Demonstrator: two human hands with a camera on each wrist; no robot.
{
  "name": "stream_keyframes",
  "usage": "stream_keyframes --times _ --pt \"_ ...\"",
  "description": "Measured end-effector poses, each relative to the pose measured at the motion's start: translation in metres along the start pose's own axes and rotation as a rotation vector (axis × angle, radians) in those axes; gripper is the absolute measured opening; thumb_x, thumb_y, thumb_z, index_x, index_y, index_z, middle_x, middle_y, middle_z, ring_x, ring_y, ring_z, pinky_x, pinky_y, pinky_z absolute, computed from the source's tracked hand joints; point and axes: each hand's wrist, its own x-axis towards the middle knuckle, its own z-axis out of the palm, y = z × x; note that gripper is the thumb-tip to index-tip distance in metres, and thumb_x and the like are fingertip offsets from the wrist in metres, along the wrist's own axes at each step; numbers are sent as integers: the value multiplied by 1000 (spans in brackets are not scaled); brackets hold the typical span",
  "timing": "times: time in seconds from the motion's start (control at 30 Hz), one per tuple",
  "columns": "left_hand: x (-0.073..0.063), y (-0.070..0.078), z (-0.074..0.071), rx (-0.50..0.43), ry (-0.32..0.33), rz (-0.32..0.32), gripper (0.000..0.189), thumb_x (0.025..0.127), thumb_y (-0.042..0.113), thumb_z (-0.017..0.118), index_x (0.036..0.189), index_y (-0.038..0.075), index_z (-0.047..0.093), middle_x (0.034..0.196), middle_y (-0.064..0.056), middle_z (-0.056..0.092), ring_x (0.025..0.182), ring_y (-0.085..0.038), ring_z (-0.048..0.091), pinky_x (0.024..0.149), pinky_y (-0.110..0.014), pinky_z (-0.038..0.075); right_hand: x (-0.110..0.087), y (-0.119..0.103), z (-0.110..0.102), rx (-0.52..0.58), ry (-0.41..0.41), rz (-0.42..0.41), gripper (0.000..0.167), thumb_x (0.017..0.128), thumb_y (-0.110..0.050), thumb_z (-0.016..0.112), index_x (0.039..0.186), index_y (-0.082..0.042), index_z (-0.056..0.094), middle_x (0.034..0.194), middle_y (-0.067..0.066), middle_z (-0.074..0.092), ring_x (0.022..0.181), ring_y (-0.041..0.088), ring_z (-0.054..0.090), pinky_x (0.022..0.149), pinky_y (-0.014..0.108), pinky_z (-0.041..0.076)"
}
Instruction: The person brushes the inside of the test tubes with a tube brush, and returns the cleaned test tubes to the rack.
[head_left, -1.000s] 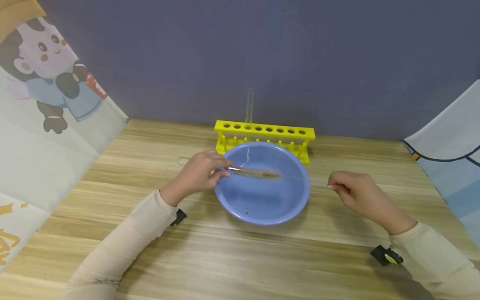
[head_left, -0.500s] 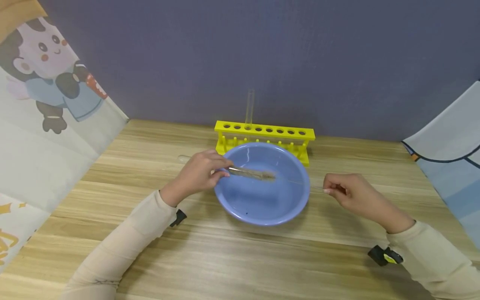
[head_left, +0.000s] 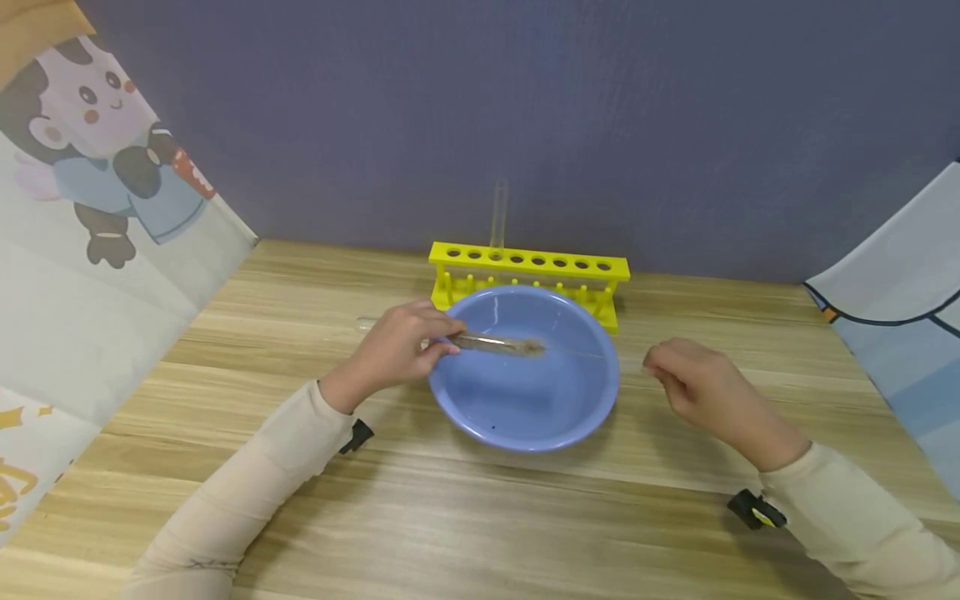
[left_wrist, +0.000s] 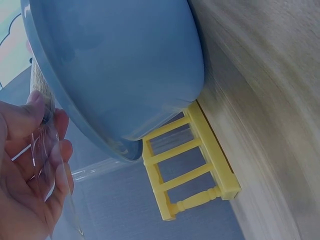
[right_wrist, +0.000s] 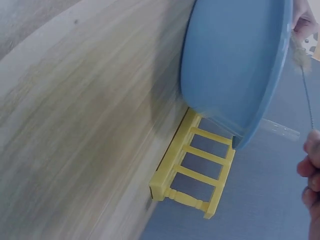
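Note:
My left hand (head_left: 401,346) grips a clear glass test tube (head_left: 487,342), held nearly level over the blue plastic basin (head_left: 517,412). Its rounded end sticks out to the left of the hand, and its mouth points right. A test tube brush (head_left: 534,348) sits in the tube, with some bristles bunched at the mouth. From there its thin twisted wire (right_wrist: 309,102) runs rightward to my right hand (head_left: 697,392), whose fingertips pinch the wire to the right of the basin. In the left wrist view, the tube shows through the left fingers (left_wrist: 61,170).
Behind the basin stands a yellow test tube rack (head_left: 581,262), partly covered by the basin's rim. One upright test tube (head_left: 499,212) stands in it. A dark blue-grey wall (head_left: 675,133) rises at the back, with printed sheets at both sides. All this is on a wooden table (head_left: 487,525).
My right hand has shifted a little to the left, and the bristles at the tube's mouth have gone further in. The left hand and the tube have stayed almost in place.

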Motion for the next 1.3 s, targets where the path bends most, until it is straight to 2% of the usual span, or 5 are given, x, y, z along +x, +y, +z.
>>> stream_keyframes --times 0.37,0.73,0.9,1.1,1.3 --pt "0 2 -2 -47 -29 -26 22 79 11 76 98 1 73 89 -6 73 71 -18 58 61 -27 45 0 4 8 -126 105 -158 32 92 -5 29 79 -1 58 71 4 54 63 19 52 57 31 45" --pt "1 2 -2 -128 -126 -104 22 81 9 74 101 0 73 93 -8 72 81 -19 65 70 -31 52 1 8 11 -189 108 -265 30 91 1 30 82 3 59 71 7 52 64 23 49 58 34 45" --pt "1 3 -3 -173 -151 -138 22 81 7 73 102 -1 72 94 -10 72 79 -18 63 67 -34 52 4 7 13 -192 179 -313 28 91 3 34 81 6 59 70 10 54 62 25 48 59 35 44" --pt "2 6 -5 -231 -185 -182 21 82 6 72 102 -1 72 92 -9 72 69 -12 57 58 -25 49 10 3 15 -186 286 -375 24 93 4 40 78 7 58 67 12 54 57 25 45 53 35 42" --pt "2 7 -7 -267 -216 -218 21 83 5 70 103 -1 71 93 -10 72 67 -10 57 57 -21 48 12 2 16 -193 307 -398 25 95 3 42 76 6 58 66 11 54 56 23 45 51 34 43"
